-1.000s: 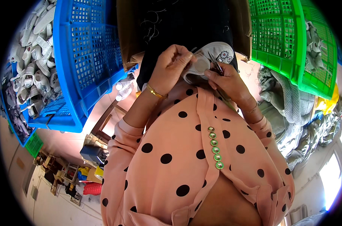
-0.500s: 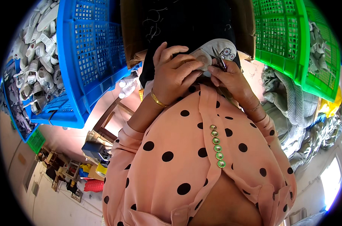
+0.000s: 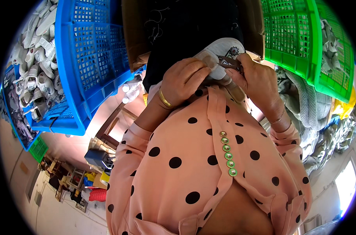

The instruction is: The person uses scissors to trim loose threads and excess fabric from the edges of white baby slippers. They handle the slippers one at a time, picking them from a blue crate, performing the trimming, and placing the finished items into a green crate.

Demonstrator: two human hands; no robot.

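Observation:
In my lap, over dark trousers, lies a small white shoe with a gear-like pattern near its toe. My left hand is closed on the shoe's near left side, fingers bent at its opening. On the other side, my right hand is wrapped round the handles of a small pair of dark scissors. The scissor blades lie across the upper of the shoe, close to my left fingertips. Whether they touch the material I cannot tell. A tan strip hangs below the shoe, its nature unclear.
A blue crate leans at the left, with piled white shoes beyond it. At the right stands a green crate above grey fabric. A cardboard box is behind my lap, and loose threads cling to the trousers.
My right hand has turned, and the scissors have swung from pointing up and away to lying across the shoe toward my left fingers. My left fingers have closed in more tightly.

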